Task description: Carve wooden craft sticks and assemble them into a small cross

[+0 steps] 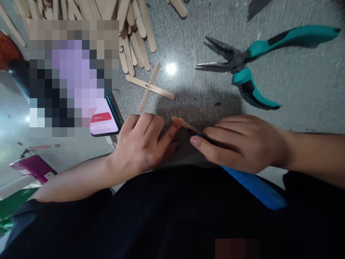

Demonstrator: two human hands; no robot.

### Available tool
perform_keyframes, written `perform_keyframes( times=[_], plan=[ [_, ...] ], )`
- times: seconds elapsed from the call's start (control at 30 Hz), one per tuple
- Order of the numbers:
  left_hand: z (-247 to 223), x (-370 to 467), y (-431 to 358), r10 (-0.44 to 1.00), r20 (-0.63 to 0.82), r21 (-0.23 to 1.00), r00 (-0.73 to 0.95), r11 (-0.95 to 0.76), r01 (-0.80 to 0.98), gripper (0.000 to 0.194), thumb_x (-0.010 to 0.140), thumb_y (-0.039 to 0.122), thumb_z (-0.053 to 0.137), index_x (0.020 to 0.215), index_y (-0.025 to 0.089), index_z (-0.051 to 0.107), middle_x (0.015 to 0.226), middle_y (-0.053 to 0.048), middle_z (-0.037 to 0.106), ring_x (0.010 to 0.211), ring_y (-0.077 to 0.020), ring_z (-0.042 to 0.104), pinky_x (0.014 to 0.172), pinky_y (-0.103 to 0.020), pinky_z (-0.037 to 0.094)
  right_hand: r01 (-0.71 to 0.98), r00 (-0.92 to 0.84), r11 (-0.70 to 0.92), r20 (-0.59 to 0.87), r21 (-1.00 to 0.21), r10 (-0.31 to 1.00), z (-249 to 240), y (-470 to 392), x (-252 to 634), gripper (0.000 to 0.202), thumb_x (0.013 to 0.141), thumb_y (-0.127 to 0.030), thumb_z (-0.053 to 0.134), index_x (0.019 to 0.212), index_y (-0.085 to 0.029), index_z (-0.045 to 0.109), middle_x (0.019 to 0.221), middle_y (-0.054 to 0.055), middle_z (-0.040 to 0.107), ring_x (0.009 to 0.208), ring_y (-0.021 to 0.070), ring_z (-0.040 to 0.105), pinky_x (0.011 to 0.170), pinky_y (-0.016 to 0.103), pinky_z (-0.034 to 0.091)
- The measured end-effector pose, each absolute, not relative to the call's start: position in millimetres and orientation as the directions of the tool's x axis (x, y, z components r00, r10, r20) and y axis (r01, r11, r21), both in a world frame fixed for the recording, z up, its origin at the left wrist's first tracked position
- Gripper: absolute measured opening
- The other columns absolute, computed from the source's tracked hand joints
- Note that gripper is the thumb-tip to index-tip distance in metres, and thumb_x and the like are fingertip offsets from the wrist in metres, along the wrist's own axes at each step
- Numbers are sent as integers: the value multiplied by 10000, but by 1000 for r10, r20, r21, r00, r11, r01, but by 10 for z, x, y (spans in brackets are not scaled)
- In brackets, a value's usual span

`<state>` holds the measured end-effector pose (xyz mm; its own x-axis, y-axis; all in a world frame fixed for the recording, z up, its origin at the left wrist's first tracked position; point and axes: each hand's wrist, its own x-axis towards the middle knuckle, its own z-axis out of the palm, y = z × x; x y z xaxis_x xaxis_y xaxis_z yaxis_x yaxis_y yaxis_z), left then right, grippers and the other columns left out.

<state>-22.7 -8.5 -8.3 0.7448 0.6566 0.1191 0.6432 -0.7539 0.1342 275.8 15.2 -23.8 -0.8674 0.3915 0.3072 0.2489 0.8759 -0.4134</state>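
Note:
A wooden craft stick [192, 127] lies between my hands near the table's front edge. My left hand [148, 138] pinches its left end between index finger and thumb, other fingers curled. My right hand [237, 144] is wrapped round a blue-handled tool [253, 187], whose head is at the stick's right part and mostly hidden by my fingers. Beyond my left hand, two sticks joined in a cross [148, 86] lie on the table. Teal-handled long-nose pliers [238, 59] rest with jaws apart beyond my right hand.
Many loose craft sticks [137, 32] are piled at the back left. A phone [104, 118], partly blurred out, lies left of my left hand. A purple packet [35, 168] and a green object [16, 207] are at far left. A dark flat piece [257, 8] lies at the back.

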Motion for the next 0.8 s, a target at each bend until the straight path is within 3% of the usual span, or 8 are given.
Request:
perform_keyframes(
  times=[0.8],
  plan=[
    [-117, -257, -134, 680, 92, 173, 728, -731, 660, 530, 1070, 472, 714, 1500, 163, 699, 879, -89, 686, 811, -262, 582, 680, -412, 361, 239, -875, 854, 278, -463, 396, -298, 126, 2840, 263, 1151, -213, 491, 1370, -210, 638, 877, 14, 743, 699, 177, 649, 654, 357, 528]
  ],
)
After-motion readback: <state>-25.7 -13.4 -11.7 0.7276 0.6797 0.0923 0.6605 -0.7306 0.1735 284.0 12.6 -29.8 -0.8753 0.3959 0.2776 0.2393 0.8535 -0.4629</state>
